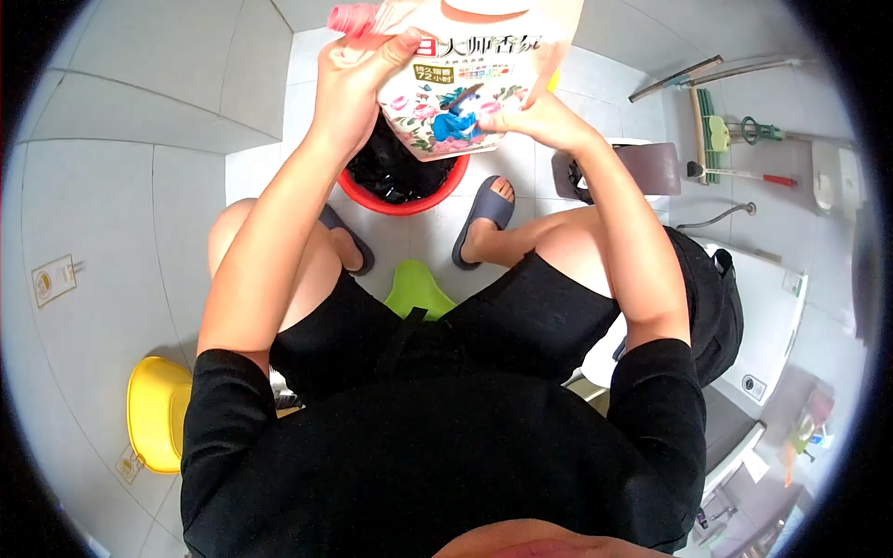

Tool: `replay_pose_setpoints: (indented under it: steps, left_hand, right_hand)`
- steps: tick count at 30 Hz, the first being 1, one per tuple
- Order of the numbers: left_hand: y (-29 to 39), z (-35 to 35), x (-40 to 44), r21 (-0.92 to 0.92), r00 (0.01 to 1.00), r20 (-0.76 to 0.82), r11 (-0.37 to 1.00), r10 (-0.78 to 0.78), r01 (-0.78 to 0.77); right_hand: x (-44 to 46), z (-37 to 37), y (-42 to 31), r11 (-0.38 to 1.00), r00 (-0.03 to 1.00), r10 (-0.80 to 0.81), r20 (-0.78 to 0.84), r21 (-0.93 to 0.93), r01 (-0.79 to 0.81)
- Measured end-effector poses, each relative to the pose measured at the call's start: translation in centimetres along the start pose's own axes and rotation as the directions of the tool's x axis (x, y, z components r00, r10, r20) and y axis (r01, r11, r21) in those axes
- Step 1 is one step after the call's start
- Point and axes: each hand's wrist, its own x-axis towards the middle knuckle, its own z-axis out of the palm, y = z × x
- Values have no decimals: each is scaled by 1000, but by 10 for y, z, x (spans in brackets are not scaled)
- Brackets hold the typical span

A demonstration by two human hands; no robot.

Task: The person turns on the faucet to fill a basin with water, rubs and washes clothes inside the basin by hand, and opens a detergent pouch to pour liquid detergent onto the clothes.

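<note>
A floral laundry detergent pouch (446, 93) with a pink screw cap is held up at the top of the view, over the red basin (403, 209). My left hand (358, 74) grips its upper left side beside the capped spout, thumb on the front. On the lower right edge, my right hand (539, 121) has its fingers closed on the pouch. Dark wet-looking cloth (395, 172) lies in the basin, partly hidden by the pouch.
A green stool (416, 284) shows between my legs. To the left hangs a yellow basin (160, 414). At right are a lidded bin (651, 167), a green-headed brush (716, 135), a red-handled brush (758, 175) and a hose (721, 219).
</note>
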Motion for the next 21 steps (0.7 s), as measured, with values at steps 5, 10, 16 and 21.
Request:
replay_pose_setpoints:
  steps: [5, 10, 16, 21]
  left_hand:
    - [5, -16, 23, 351, 981, 195, 933, 9, -79]
    - [17, -30, 33, 591, 953, 296, 771, 66, -237]
    - [10, -24, 29, 753, 924, 382, 571, 24, -326]
    - [-12, -32, 25, 772, 869, 493, 485, -50, -411]
  right_hand:
    - [-1, -27, -6, 991, 990, 29, -138, -124, -46]
    - [-7, -54, 4, 970, 972, 87, -218, -203, -132]
    - [-7, -53, 24, 949, 976, 59, -212, -291, -120]
    - [-2, -56, 35, 864, 961, 107, -256, -454, -217]
